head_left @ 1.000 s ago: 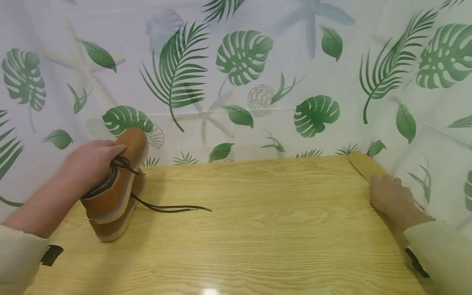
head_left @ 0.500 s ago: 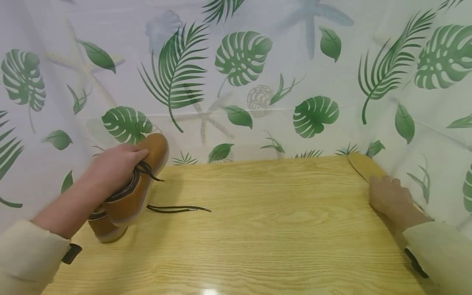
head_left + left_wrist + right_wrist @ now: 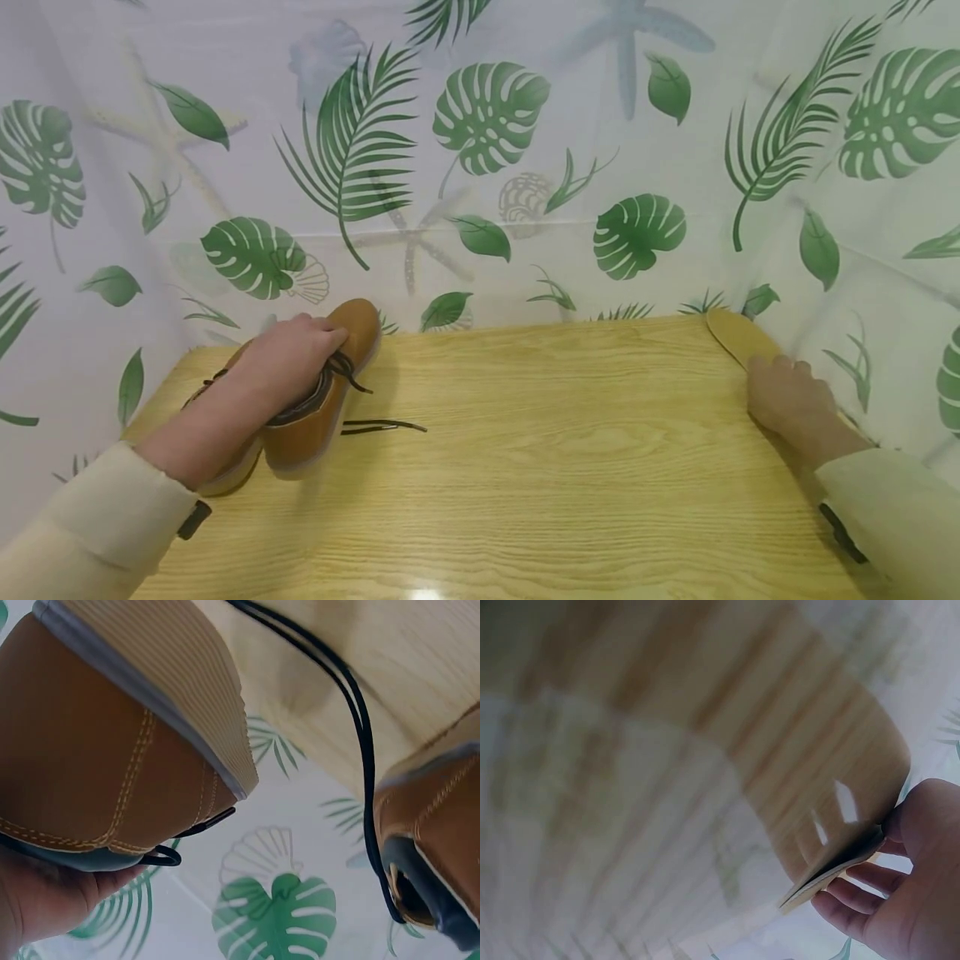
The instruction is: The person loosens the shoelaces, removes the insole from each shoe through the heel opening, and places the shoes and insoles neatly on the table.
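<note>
My left hand (image 3: 296,350) grips a brown leather shoe (image 3: 303,446) at its collar, thumb by the dark laces (image 3: 348,367), toe pointing away to the right. Its ribbed pale sole (image 3: 187,667) shows in the left wrist view. Partly hidden behind my forearm, a matching shoe (image 3: 234,471) stands to the left; the left wrist view shows it (image 3: 439,817) with a long dark lace (image 3: 367,765). Lace ends (image 3: 386,427) lie over the table. At the far right corner, my right hand (image 3: 791,396) pinches a tan insole (image 3: 738,333), its layered edge (image 3: 832,877) between thumb and fingers.
The wood-grain table (image 3: 562,467) runs up to a white cloth (image 3: 555,125) printed with green leaves, starfish and shells. The cloth also rises along the left and right sides, close beside my right hand.
My left hand has carried the gripped shoe rightward and down, away from above the other shoe, which now shows to its left. My right hand and the insole have stayed put.
</note>
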Available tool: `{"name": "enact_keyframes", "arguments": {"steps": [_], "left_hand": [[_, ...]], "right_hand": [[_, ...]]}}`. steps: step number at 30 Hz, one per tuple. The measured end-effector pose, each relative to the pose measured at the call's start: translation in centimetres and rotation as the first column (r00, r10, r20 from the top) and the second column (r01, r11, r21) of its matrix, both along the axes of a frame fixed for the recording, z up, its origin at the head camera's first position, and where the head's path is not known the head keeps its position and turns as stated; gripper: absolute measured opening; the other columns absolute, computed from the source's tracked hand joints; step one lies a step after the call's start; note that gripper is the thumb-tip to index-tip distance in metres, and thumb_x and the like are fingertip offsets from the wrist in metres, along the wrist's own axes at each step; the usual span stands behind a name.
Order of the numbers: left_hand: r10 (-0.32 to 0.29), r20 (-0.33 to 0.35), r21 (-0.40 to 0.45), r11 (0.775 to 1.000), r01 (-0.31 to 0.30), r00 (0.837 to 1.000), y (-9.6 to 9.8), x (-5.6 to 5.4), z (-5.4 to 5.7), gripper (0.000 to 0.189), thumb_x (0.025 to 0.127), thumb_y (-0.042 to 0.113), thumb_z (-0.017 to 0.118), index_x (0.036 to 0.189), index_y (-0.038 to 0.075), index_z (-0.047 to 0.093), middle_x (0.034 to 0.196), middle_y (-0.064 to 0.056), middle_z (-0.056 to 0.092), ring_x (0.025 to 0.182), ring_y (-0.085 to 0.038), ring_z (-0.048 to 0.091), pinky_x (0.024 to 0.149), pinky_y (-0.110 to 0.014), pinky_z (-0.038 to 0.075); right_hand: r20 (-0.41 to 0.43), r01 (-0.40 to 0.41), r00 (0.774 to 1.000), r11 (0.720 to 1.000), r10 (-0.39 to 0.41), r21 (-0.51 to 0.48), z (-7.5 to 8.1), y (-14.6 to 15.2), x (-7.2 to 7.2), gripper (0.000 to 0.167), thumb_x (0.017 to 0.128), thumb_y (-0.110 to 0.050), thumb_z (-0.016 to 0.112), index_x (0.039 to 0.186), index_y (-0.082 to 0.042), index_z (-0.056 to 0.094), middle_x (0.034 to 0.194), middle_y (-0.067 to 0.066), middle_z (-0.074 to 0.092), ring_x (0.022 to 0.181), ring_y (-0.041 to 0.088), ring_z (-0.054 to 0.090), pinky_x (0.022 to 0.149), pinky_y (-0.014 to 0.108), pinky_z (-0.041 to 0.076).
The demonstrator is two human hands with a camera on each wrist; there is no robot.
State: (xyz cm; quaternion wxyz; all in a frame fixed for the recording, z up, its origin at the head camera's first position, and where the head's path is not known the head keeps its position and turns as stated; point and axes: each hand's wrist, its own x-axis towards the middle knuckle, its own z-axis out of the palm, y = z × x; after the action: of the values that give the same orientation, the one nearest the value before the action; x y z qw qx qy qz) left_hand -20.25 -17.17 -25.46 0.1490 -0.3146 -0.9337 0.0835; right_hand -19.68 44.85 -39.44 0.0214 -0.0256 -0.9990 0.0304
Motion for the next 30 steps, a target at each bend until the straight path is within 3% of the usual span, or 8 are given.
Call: {"name": "enact_keyframes", "arguments": {"steps": [7,17,24,30], "left_hand": [[-0.052,-0.020,-0.083,0.995,0.050,0.998,2.0,0.1,-1.5,0.018,0.089,-0.007,0.066,0.102,0.005,0.070,0.089,-0.010,0.068,0.081,-0.031,0.065,0.067,-0.041,0.057],[-0.085,-0.023,-0.105,0.991,0.082,0.996,5.9,0.0,-2.9,0.013,0.091,-0.002,0.067,0.100,0.007,0.071,0.091,-0.008,0.070,0.084,-0.027,0.066,0.072,-0.038,0.057],[-0.087,0.032,-0.085,0.992,0.089,0.996,9.2,0.1,-4.3,0.007,0.092,0.005,0.067,0.092,0.010,0.071,0.089,-0.006,0.069,0.083,-0.028,0.065,0.065,-0.042,0.056],[-0.041,0.095,-0.104,0.993,0.051,0.995,11.4,0.5,-4.9,0.009,0.094,0.007,0.066,0.089,0.013,0.071,0.090,-0.004,0.069,0.084,-0.026,0.065,0.065,-0.043,0.057]], "right_hand": [[0.005,0.000,1.000,1.000,0.000,-0.006,0.0,0.0,0.0,0.027,0.093,-0.006,0.032,0.108,0.012,0.047,0.097,0.039,0.048,0.090,0.058,0.047,0.059,0.064,0.046],[-0.011,0.003,1.000,1.000,-0.003,-0.001,-0.2,0.1,0.0,0.026,0.094,-0.005,0.032,0.106,0.011,0.048,0.096,0.038,0.049,0.090,0.059,0.048,0.059,0.065,0.046],[0.001,0.004,1.000,1.000,-0.004,-0.015,-0.1,0.0,0.3,0.023,0.093,-0.005,0.032,0.102,0.010,0.048,0.091,0.035,0.049,0.085,0.056,0.049,0.057,0.061,0.045],[0.001,0.000,1.000,1.000,0.000,-0.010,0.0,0.0,0.2,0.028,0.094,-0.005,0.031,0.108,0.012,0.048,0.096,0.039,0.049,0.090,0.059,0.049,0.062,0.065,0.046]]}}
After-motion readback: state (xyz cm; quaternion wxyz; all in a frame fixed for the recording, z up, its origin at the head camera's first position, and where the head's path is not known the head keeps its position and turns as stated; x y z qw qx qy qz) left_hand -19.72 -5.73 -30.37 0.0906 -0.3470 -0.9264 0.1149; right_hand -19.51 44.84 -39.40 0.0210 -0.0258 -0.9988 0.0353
